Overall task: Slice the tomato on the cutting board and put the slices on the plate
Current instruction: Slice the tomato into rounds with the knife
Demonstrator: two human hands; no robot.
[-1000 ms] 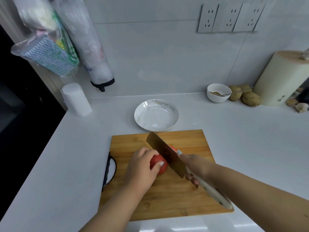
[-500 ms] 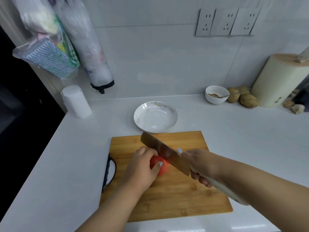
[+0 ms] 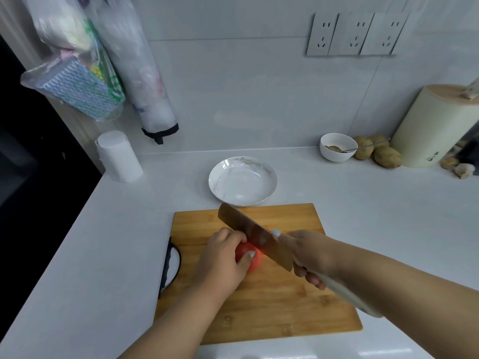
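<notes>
A red tomato (image 3: pixel 250 257) lies near the middle of the wooden cutting board (image 3: pixel 280 309). My left hand (image 3: pixel 223 260) is curled over its left side and holds it down. My right hand (image 3: pixel 308 252) grips the pale handle of a broad cleaver (image 3: pixel 255 238). The blade slants across the tomato's right side, tip toward the far left, and hides part of the fruit. An empty white plate (image 3: pixel 269 172) sits on the counter just beyond the board's far edge.
A white paper roll (image 3: pixel 119 156) stands at the back left. At the back right are a small white bowl (image 3: pixel 337 147) with a spoon, several potatoes (image 3: pixel 386 156) and a cream knife block (image 3: pixel 438 125). Plastic bags (image 3: pixel 85 68) hang on the wall.
The cleaver's tip has swung left and toward the plate, the blade sliding along the tomato. My left hand stays on the tomato. The view shifted slightly.
</notes>
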